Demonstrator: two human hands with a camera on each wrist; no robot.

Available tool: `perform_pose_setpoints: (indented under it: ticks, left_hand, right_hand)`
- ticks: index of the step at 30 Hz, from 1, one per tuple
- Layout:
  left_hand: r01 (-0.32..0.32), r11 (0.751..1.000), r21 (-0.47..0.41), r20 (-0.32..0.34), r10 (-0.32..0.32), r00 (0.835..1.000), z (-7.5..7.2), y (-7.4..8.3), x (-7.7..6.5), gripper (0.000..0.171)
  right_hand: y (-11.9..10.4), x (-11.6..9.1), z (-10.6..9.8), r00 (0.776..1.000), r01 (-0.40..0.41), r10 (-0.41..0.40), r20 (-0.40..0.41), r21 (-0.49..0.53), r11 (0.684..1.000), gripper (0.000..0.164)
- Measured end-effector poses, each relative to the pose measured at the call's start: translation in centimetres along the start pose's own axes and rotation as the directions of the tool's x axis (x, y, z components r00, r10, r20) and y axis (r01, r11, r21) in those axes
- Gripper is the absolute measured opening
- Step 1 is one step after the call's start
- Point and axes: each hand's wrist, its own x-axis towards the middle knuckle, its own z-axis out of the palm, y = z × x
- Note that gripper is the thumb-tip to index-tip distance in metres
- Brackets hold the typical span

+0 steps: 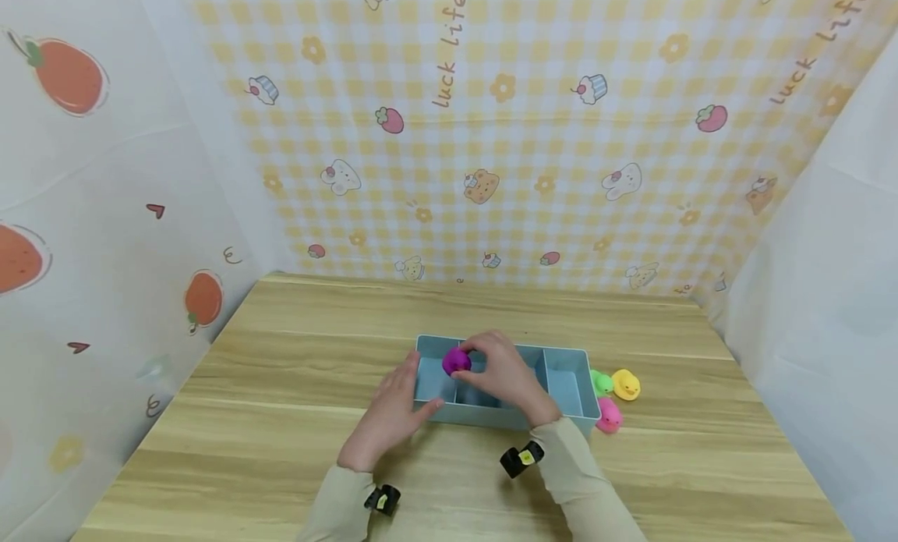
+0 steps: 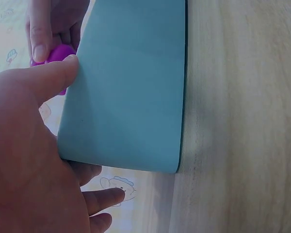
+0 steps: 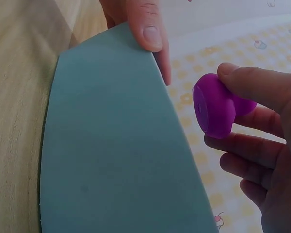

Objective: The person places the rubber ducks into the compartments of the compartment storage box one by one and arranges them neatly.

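A purple rubber duck [image 1: 456, 361] is pinched between the thumb and fingers of my right hand [image 1: 503, 374]. In the head view it hangs over the left part of a blue-grey divided box [image 1: 491, 416]. The right wrist view shows the duck [image 3: 216, 107] just beyond the box's long wall [image 3: 106, 131], its flat base turned left. My left hand [image 1: 393, 409] rests around the box's near left corner. Its thumb [image 2: 58, 77] lies on the front rim, while the other fingers extend, fairly straight, along the left end.
Right of the box lie a green duck [image 1: 601, 383], a yellow duck [image 1: 627, 385] and a pink duck [image 1: 609, 416]. Dividers split the box into compartments. A patterned cloth [image 1: 491, 152] hangs behind the wooden table [image 1: 316, 370], with white cloths at both sides.
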Motion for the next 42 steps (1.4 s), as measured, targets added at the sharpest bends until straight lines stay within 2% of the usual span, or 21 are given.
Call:
perform_pose_setpoints:
  ticks: [6,14,19,28,36,42]
  left_hand:
    - [0.006,1.000,-0.005,0.007,-0.006,1.000,-0.1,0.1,0.0,0.084]
    - [-0.002,1.000,-0.011,0.006,0.002,1.000,0.0,0.0,0.1,0.084]
    - [0.000,1.000,-0.018,0.007,0.000,1.000,0.0,0.0,0.1,0.083]
    - [-0.004,1.000,-0.020,0.010,0.004,1.000,0.0,-0.1,0.1,0.085]
    - [0.008,1.000,-0.028,0.016,-0.008,1.000,0.1,-0.1,0.1,0.085]
    - [0.007,1.000,-0.027,0.012,-0.007,1.000,0.1,-0.1,0.2,0.085]
  right_hand:
    - [-0.2,0.6,0.6,0.999,0.034,-0.033,0.005,-0.047,0.998,0.030]
    - [-0.7,1.3,1.8,0.998,-0.033,0.039,0.040,-0.134,0.990,0.032]
    - [-0.8,1.7,2.6,0.998,-0.047,0.053,0.031,-0.184,0.982,0.031]
    - [-1.0,1.9,3.8,1.000,-0.020,0.025,0.017,-0.274,0.961,0.027]
    - [-1.2,2.1,4.9,0.995,-0.082,0.096,0.025,-0.346,0.935,0.031]
    - [-1.2,2.3,5.3,0.994,-0.098,0.108,0.006,-0.386,0.917,0.035]
